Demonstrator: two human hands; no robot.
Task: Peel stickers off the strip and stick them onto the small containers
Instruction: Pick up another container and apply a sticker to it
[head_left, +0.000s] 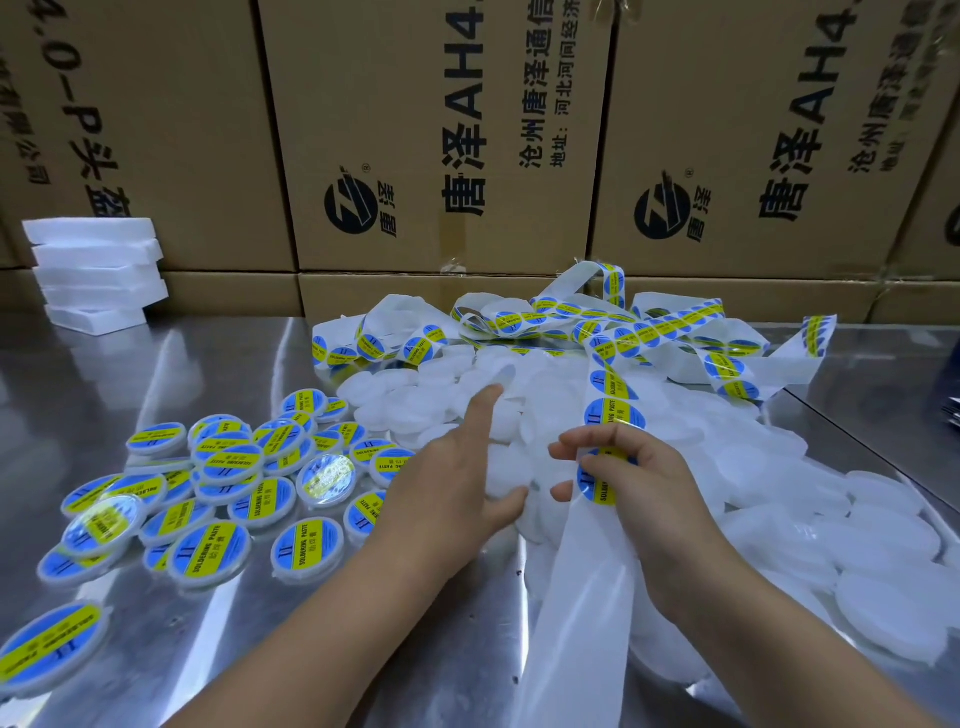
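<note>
Cardboard boxes (415, 130) stand behind your steel desk (130, 374). Your right hand (639, 483) pinches the strip (582, 597) at a sticker (602, 480) with its fingers (569, 448). Your left hand (447, 467), fingers spread, touches the bare containers (779, 493). Peeling seems the step in hand; next you need one container picked.

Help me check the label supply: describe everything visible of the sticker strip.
The sticker strip is a long white backing ribbon carrying oval blue stickers with a yellow band reading SOLDERING PASTE. It lies in tangled loops over the pile of white containers at the back of the steel table, then runs toward the camera, where the right hand pinches it at a sticker. Below that hand the backing is bare.
</note>
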